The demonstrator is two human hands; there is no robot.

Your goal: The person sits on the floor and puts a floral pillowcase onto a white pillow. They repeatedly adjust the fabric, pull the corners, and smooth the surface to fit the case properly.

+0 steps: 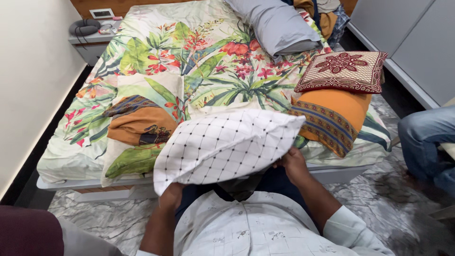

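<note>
Pillow (222,147) soft, light, floppy. Left hand (171,194) pinches bottom edge; right hand (293,163) pinches side edge. Best hold: corners. Bed (142,57) behind.

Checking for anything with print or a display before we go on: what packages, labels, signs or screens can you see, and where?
Wall panel: on the wooden headboard, top left, above the bedside table; small white rectangle with a darker, screen-like centre.
No packages, labels or signs show on the bed.

The white checked pillow (222,147) is matt soft cloth; the floral bedsheet (208,61) is smooth cloth; the floor (379,199) looks like glossy marble.
</note>
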